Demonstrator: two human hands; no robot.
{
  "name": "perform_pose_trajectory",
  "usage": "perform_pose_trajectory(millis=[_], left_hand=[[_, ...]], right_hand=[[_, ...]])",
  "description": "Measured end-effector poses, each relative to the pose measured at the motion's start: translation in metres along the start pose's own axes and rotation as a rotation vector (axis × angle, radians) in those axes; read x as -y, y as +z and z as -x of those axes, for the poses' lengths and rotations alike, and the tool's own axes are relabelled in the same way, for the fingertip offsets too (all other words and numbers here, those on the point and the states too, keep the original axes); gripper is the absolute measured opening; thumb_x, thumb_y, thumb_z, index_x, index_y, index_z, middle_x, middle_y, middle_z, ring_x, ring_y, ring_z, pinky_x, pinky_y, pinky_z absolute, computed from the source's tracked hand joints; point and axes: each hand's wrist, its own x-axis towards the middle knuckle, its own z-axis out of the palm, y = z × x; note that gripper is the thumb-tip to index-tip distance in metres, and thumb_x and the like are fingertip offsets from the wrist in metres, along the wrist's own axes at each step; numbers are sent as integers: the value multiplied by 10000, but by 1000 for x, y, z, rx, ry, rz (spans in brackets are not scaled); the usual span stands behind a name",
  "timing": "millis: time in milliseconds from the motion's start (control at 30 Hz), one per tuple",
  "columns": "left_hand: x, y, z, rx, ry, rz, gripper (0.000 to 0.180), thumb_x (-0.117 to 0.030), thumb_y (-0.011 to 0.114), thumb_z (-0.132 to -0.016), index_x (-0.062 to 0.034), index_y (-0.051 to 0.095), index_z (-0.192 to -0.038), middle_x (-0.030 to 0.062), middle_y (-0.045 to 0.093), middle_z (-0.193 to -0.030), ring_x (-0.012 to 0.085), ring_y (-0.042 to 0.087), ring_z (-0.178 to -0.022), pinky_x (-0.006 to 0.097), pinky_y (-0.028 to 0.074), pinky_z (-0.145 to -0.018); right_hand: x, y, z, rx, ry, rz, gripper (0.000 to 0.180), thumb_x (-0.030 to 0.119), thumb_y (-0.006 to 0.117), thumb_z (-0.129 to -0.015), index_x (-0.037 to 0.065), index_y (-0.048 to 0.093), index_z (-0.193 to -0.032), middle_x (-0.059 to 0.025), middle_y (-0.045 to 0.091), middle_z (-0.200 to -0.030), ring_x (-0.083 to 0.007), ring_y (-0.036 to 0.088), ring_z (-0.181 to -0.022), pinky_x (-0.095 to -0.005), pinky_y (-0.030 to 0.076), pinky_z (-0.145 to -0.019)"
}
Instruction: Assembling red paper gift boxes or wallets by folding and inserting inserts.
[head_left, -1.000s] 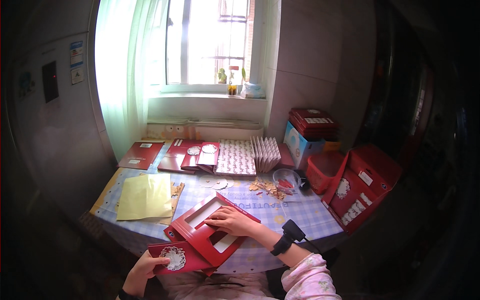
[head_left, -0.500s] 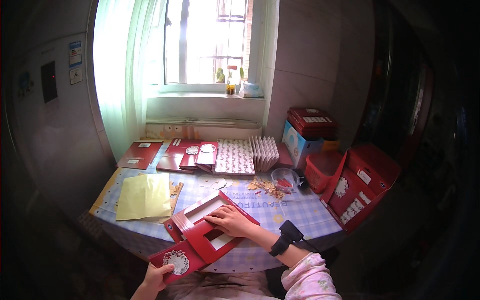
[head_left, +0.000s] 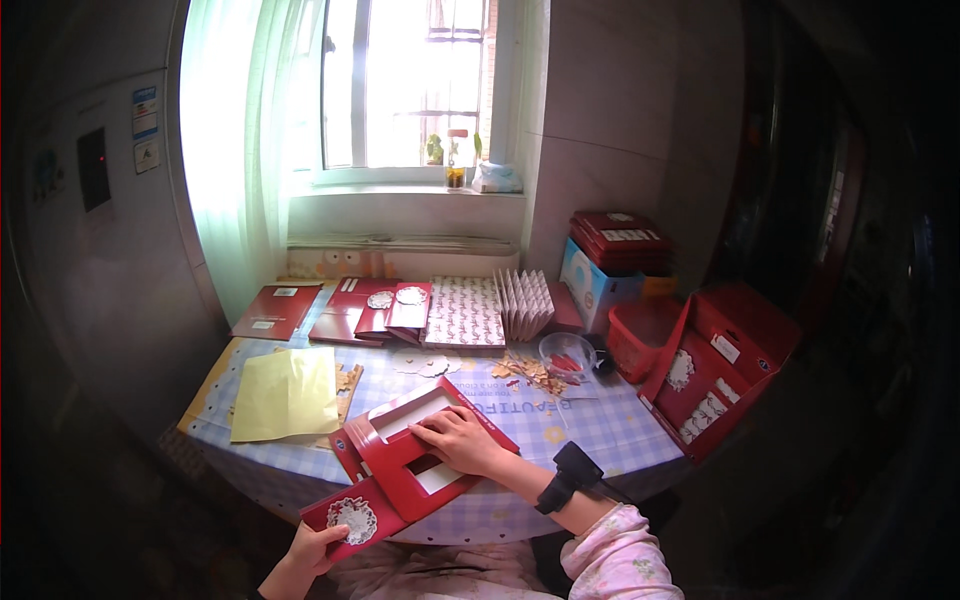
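Near the table's front edge lies a red card folder (head_left: 400, 466) with two cut-out windows, turned at an angle. My right hand (head_left: 458, 440) rests on it, fingers stretched out flat between the windows. At the folder's lower left, my left hand (head_left: 306, 550) pinches a red card flap (head_left: 384, 505) by its outer end, thumb on top. A white lacy round paper ornament (head_left: 352, 521) sits on that flap, right by my thumb. Whether the flap and folder are one piece I cannot tell.
Behind are a yellow sheet (head_left: 286, 396), red folders (head_left: 340, 318), a patterned panel (head_left: 466, 312) and pleated paper (head_left: 526, 303). Small tan pieces (head_left: 535, 372) lie by a clear bowl (head_left: 567, 357). At right stand a red basket (head_left: 632, 345) and an open red case (head_left: 715, 370).
The view has shifted slightly. Both hands keep their places on the red folder and flap, with barely any movement.
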Motion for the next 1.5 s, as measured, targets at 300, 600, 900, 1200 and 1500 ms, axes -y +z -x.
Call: perform_pose_trajectory(millis=[300, 600, 900, 1200, 1500], left_hand=[[-9, -10, -7, 46, -39, 12, 451, 31, 612, -693, 37, 487, -1126, 152, 595, -1025, 240, 606, -915, 365, 503, -811], [-34, -29, -24, 128, -171, -93, 475, 35, 638, -682, 40, 492, -1134, 155, 592, -1047, 247, 602, -936, 367, 486, -843], [-41, -36, -37, 157, -243, -127, 493, 45, 652, -671, 39, 490, -1136, 149, 594, -1041, 240, 602, -928, 376, 493, -830], [-47, -37, -44, 98, -278, -143, 456, 58, 632, -660, 45, 507, -1099, 149, 608, -1001, 241, 613, -899, 363, 502, -815], [-44, -20, -44, 84, -231, -125, 421, 56, 626, -689, 48, 502, -1091, 148, 598, -1012, 240, 609, -905, 360, 503, -816]], right_hand=[[2, -7, -3, 34, -47, -13, 530, 159, 599, -731, 230, 467, -1240, -41, 513, -1081, -196, 481, -1042, -411, 315, -946], [0, -4, -2, -8, -99, 53, 513, 192, 593, -755, 269, 461, -1245, -33, 515, -1074, -195, 496, -1016, -411, 333, -919], [-3, -2, -3, -35, -104, 91, 484, 238, 604, -760, 304, 482, -1224, 0, 535, -1038, -172, 516, -975, -403, 370, -863], [-4, -1, -2, -60, -112, 83, 472, 243, 603, -761, 300, 491, -1216, -4, 535, -1022, -171, 517, -969, -395, 370, -861], [-4, 0, -1, -47, -85, 13, 494, 206, 616, -733, 272, 503, -1209, -16, 534, -1060, -189, 508, -1006, -409, 354, -889]])
